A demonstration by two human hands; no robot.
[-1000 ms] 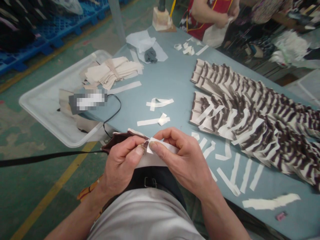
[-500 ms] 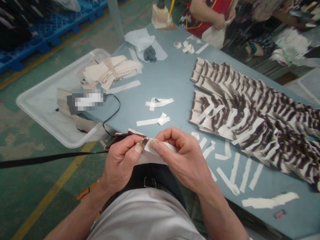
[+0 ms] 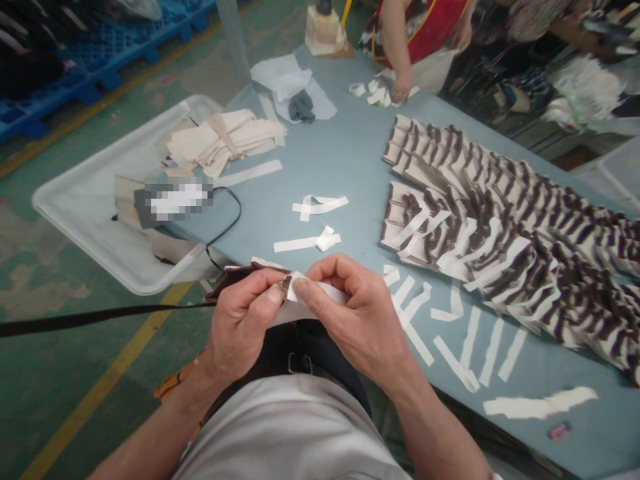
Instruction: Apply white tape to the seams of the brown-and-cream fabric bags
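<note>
At the near edge of the table, my left hand pinches a brown and cream fabric piece, its brown part sticking out to the left behind the fingers. My right hand is closed on a white strip, the thumb pressing its end against the fabric's edge. The two thumbs are close together, with a small patch of brown between them. Pale material hangs beneath my fingers; my hands hide most of the piece.
Rows of folded brown and cream pieces cover the table's right side, with loose white strips before them. A white plastic tub stands left, beside a cream fabric bundle. Across the table, a co-worker's hand touches white scraps.
My right hand has shifted slightly left, and both thumbs stay pinched at the fabric edge. The co-worker's one hand has come down onto the scraps on the table.
</note>
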